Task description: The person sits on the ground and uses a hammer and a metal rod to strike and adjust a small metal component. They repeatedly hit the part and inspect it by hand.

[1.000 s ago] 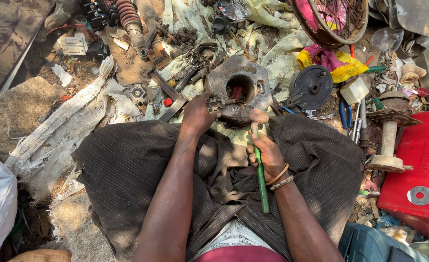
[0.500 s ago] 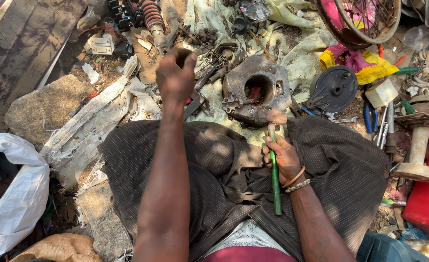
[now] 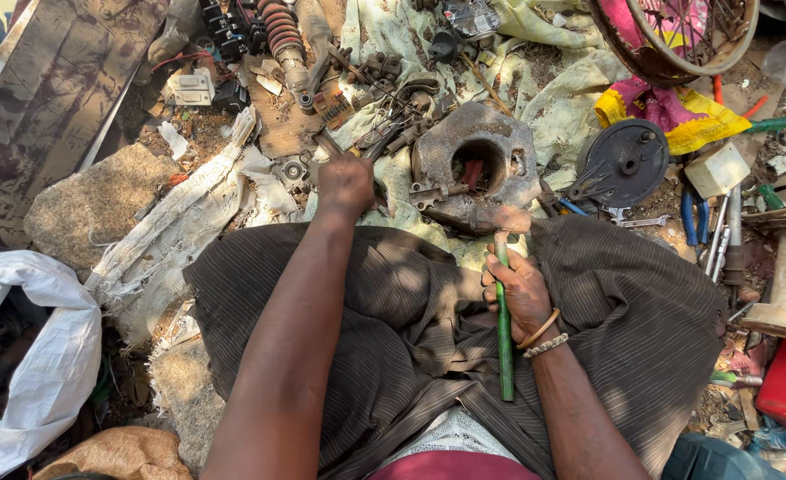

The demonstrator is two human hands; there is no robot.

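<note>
My left hand (image 3: 345, 183) is stretched forward over a heap of loose tools (image 3: 391, 124), its fingers closed around a thin dark metal tool (image 3: 326, 142) that sticks out past the fist. My right hand (image 3: 521, 295) rests on my lap and grips the green handle of a hammer (image 3: 504, 347), whose rusty head lies against the front of a grey engine casing (image 3: 475, 164). The casing sits on a dirty cloth just beyond my knees, its round opening facing up.
A dark round metal cover (image 3: 622, 165) and blue-handled pliers (image 3: 691, 218) lie to the right. A spoked wheel rim (image 3: 677, 36) is at the far right, a red shock spring (image 3: 284, 40) at the top, a rock (image 3: 91, 200) and a white sack (image 3: 28, 356) to the left.
My left hand left the engine casing, reached out to the tool heap and has drawn back a little with its fingers closed. My right hand has kept hold of the hammer.
</note>
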